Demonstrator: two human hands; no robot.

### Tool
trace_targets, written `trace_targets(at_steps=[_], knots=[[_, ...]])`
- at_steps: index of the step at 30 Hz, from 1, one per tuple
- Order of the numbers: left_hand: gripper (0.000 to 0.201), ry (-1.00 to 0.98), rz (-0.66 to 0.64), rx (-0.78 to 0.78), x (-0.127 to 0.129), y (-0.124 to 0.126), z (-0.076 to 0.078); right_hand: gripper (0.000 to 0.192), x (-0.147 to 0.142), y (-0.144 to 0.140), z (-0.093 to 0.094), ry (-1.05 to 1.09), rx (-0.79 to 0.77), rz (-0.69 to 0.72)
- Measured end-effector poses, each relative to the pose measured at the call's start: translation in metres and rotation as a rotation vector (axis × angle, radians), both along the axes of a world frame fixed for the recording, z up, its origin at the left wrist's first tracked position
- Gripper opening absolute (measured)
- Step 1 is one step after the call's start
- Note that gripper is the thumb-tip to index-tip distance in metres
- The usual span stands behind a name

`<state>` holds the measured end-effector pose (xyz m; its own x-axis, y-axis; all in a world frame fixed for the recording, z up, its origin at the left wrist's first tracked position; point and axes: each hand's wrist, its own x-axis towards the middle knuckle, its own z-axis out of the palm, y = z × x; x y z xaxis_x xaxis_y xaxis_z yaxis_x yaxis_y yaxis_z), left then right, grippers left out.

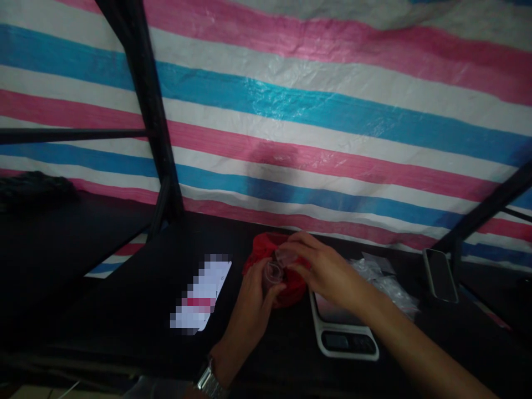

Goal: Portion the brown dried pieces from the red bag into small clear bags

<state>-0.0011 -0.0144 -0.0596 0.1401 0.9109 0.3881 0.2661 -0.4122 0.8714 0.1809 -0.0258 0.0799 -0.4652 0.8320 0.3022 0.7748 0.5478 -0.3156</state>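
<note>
1. Holding a small clear container [272, 273] near the middle of the table [124, 327], we have the grip of our left hand [254, 291] closed around it, with the round opening turned up towards us.
2. Just above that opening, the grip of our right hand [324, 266] is closed on a clear piece [285, 256], held in the fingertips; its exact shape is too blurred for us to tell.
3. Behind and beneath both hands we see a crumpled red bag [265, 244], its sides spreading around the container.
4. On our left wrist we wear a metal-banded watch [208, 381].
5. Under our right forearm lies a white scale [348, 344] with a dark top and a small display at its near edge.
6. Beyond the scale we have a heap of clear plastic bags [393, 291], partly hidden by the arm, and farther right a phone [441, 276] with a dark screen.
7. To our left rests a pale flat item [199, 302], largely pixelated.
8. Facing us hangs a striped sheet [316, 100] in pink, white and blue, behind a black frame [145, 100].
</note>
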Motion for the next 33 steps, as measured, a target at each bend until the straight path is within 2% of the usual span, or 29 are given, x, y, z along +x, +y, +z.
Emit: trace_targets(at_steps=[2, 4, 8, 11, 16, 19, 22, 27, 30, 33], knots=[[0.043, 0.043, 0.013, -0.021, -0.005, 0.001, 0.005, 0.034, 0.002, 0.009, -0.008, -0.035, -0.017, -0.103], [0.038, 0.113, 0.008, -0.035, -0.010, 0.002, 0.008, 0.028, -0.001, 0.019, -0.018, -0.166, -0.091, -0.157], [0.037, 0.176, 0.006, -0.062, -0.020, 0.005, 0.009, 0.027, -0.016, 0.036, -0.036, -0.384, -0.124, -0.088], [0.041, 0.230, 0.045, -0.062, -0.024, 0.005, 0.007, 0.027, -0.019, 0.042, -0.036, -0.490, -0.126, -0.110], [0.045, 0.260, 0.064, -0.081, -0.029, 0.000, 0.010, 0.024, 0.001, 0.038, -0.022, -0.658, -0.197, -0.200], [0.044, 0.192, 0.091, -0.118, -0.029, -0.002, 0.012, 0.016, 0.005, 0.035, -0.015, -0.710, -0.218, -0.231], [0.044, 0.093, 0.123, -0.125, -0.027, -0.002, 0.013, 0.025, -0.005, 0.038, -0.015, -0.684, -0.167, -0.245], [0.041, -0.098, 0.108, -0.160, -0.020, 0.002, 0.017, 0.032, -0.027, 0.053, -0.028, -0.612, -0.150, -0.288], [0.039, -0.239, 0.054, -0.229, -0.016, 0.006, 0.020, 0.035, -0.030, 0.059, -0.037, -0.550, -0.183, -0.303], [0.042, -0.339, 0.049, -0.228, -0.012, 0.012, 0.020, 0.040, -0.028, 0.063, -0.042, -0.452, -0.225, -0.267]])
